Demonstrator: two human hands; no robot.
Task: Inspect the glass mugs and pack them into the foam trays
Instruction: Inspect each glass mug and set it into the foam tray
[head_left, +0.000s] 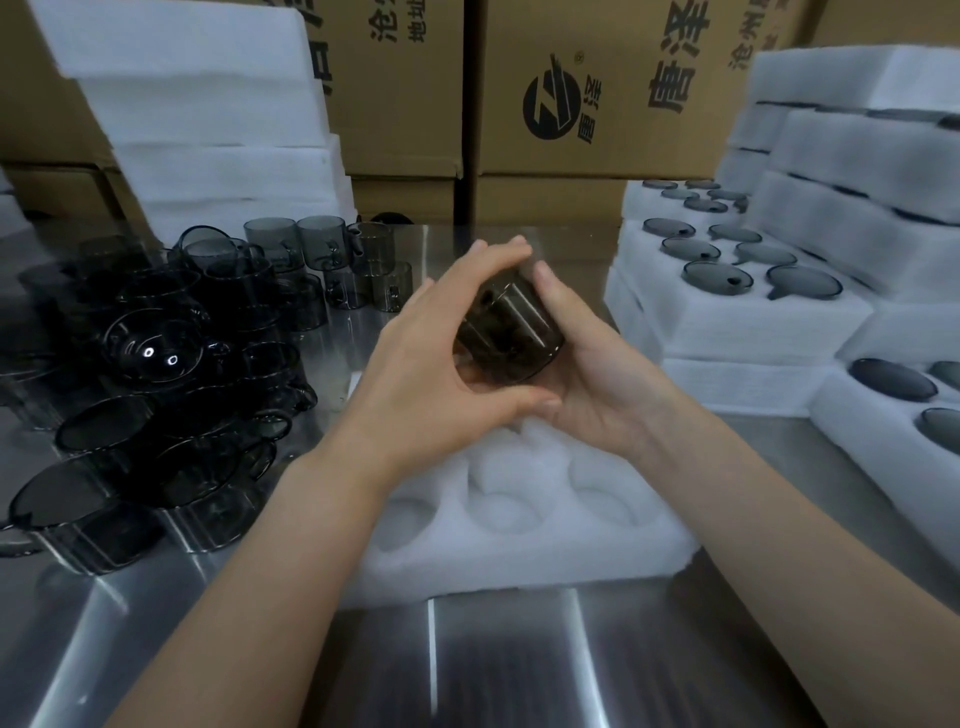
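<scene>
On my far left, a stack of white foam blocks (197, 104) leans against the cardboard cartons (597, 88) at the back. Below it, a crowd of smoke-grey glass mugs (156, 364) covers the left part of the steel table (467, 665). Some stand upright, some are stacked, and several lie tipped on their sides.

At centre I see the left hand (431, 364) gripping one smoked glass mug (511, 332). Its fingers arch over the far side and its thumb hooks under the near rim. The mug is tilted and held in the air above the far edge of the empty foam tray (519, 519), not in any pocket. I can't make out which way its handle points.

The right hand (587, 384) cradles the same mug from the other side, palm under it and fingers curled up along the glass. The two hands nearly meet beneath it.

The tray below lies flat on the table near me, and its round pockets that I can see hold nothing.

To the right, filled foam trays (727, 291) sit in stepped stacks, with a grey mug in each visible pocket. More stacks rise behind them at the right edge.
</scene>
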